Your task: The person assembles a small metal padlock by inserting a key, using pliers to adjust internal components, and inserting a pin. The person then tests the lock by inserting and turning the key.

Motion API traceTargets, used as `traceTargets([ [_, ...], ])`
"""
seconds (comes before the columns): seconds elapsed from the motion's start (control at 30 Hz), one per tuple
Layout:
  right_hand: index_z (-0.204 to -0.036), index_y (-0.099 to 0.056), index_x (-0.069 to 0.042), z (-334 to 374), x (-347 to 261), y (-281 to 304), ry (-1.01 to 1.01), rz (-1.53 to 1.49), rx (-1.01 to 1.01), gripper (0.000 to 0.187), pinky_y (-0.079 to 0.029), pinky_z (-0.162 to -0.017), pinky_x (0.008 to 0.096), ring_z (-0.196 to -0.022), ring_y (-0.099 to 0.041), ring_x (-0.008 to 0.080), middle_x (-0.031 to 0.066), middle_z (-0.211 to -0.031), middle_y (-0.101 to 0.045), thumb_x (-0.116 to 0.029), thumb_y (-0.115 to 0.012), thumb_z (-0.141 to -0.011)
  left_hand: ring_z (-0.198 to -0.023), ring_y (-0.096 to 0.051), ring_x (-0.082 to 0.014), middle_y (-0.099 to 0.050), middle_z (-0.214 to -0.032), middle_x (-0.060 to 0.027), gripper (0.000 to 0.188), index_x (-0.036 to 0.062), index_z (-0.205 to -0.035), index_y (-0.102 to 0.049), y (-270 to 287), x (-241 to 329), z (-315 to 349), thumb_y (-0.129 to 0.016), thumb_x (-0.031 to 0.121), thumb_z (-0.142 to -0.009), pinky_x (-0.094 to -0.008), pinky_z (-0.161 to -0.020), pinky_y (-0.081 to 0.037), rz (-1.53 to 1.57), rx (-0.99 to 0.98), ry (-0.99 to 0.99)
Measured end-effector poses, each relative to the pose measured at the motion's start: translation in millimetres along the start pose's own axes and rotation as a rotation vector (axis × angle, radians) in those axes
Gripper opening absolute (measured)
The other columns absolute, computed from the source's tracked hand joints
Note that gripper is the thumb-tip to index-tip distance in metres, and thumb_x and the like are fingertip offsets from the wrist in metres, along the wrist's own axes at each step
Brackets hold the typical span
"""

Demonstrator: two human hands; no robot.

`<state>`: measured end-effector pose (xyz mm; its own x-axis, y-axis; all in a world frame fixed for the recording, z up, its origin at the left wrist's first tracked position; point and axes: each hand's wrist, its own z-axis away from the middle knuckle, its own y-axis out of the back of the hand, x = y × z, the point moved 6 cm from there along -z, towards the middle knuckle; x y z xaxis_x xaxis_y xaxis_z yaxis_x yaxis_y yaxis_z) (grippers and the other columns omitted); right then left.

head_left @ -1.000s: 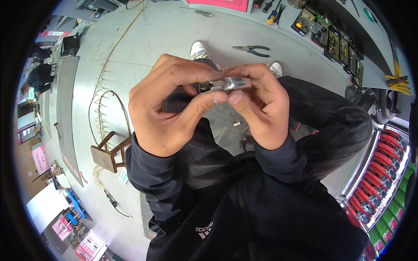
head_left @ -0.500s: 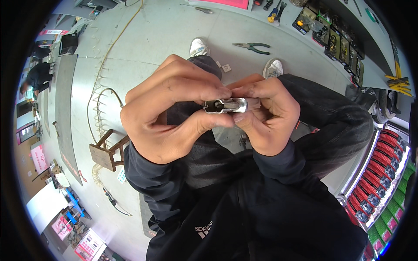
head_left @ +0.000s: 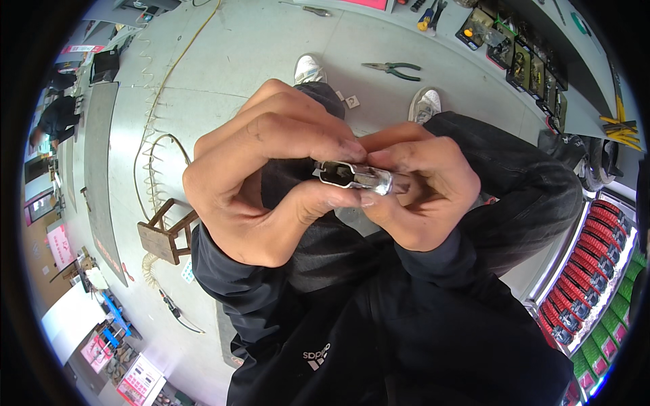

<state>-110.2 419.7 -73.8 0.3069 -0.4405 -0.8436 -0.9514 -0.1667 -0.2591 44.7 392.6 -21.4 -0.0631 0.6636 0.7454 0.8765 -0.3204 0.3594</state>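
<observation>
Between my hands is a small, shiny metal casing (head_left: pixel 355 177), hollow at its left end with dark parts inside. My left hand (head_left: pixel 261 179) pinches its left portion, thumb below and fingers above. The fingers of my right hand (head_left: pixel 426 183) close on its right end, thumb along the lower edge. Thumbs and fingertips of both hands nearly meet at the middle of the casing. Its underside and much of its right end are hidden by my fingers.
Pliers with green handles (head_left: pixel 394 70) lie on the floor beyond my shoes. A small wooden stool (head_left: pixel 160 238) stands at left beside a coiled air hose (head_left: pixel 154 128). Parts bins (head_left: pixel 520 68) line the right shelf, and red coiled locks or cables (head_left: pixel 588 271) hang on a rack.
The right end of the casing has dipped slightly toward me, tilting it. My right hand has shifted a little right and down; my left hand keeps its pinch.
</observation>
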Motion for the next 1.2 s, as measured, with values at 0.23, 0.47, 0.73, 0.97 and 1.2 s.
traceTargets([
  [0.23,-0.098,-0.065,0.004,-2.0,-6.8,-1.6,0.058,0.044,0.005,0.029,-0.059,-0.071,0.0296,-0.083,-0.073,0.0227,0.0202,-0.091,-0.07,0.007,-0.08,-0.073,-0.081,-0.059,-0.0264,-0.065,-0.085,-0.0192,0.03,-0.0046,-0.096,-0.062,0.6,-0.8,1.7,-0.074,0.021,-0.085,-0.0347,-0.07,-0.046,0.07,-0.005,0.044],
  [0.47,-0.097,-0.065,0.005,-0.6,-6.3,0.8,0.004,0.1,0.03,0.033,-0.056,-0.065,0.0271,-0.077,-0.073,0.0195,0.0188,-0.086,-0.072,-0.002,-0.086,-0.072,-0.086,-0.057,-0.027,-0.064,-0.084,-0.0188,0.031,-0.0053,-0.094,-0.062,-0.7,-2.1,2.6,-0.073,0.022,-0.084,-0.036,-0.072,-0.047,0.043,0.017,0.165],
  [0.73,-0.101,-0.067,0.006,1.2,-4.7,1.3,-0.005,0.155,-0.01,0.036,-0.056,-0.066,0.026,-0.077,-0.073,0.0171,0.0157,-0.087,-0.073,-0.009,-0.086,-0.075,-0.085,-0.056,-0.0248,-0.063,-0.084,-0.0163,0.028,-0.0061,-0.091,-0.063,2.3,-2.1,2.5,-0.07,0.02,-0.084,-0.0336,-0.075,-0.044,0.019,0.027,0.264],
  [0.97,-0.119,-0.059,0.012,-3.6,-4.8,-2.9,-0.086,0.236,-0.012,0.066,-0.055,-0.082,0.0297,-0.092,-0.071,0.0204,0.0194,-0.098,-0.072,-0.015,-0.092,-0.069,-0.074,-0.05,-0.0083,-0.061,-0.081,-0.0032,0.024,-0.0053,-0.093,-0.061,-5.2,-22.7,12.6,-0.057,0.017,-0.099,-0.0225,-0.069,-0.039,0.33,0.126,0.761],
  [1.2,-0.125,-0.054,0.012,-11.6,-14.3,-11.2,0.134,0.297,-0.051,0.079,-0.058,-0.076,0.0288,-0.093,-0.072,0.0221,0.0221,-0.105,-0.071,-0.012,-0.095,-0.062,-0.087,-0.06,-0.014,-0.066,-0.093,-0.009,0.029,-0.0091,-0.109,-0.062,-10.1,-27.9,20.5,-0.053,0.018,-0.102,-0.0256,-0.082,-0.045,0.623,0.228,0.827],
])
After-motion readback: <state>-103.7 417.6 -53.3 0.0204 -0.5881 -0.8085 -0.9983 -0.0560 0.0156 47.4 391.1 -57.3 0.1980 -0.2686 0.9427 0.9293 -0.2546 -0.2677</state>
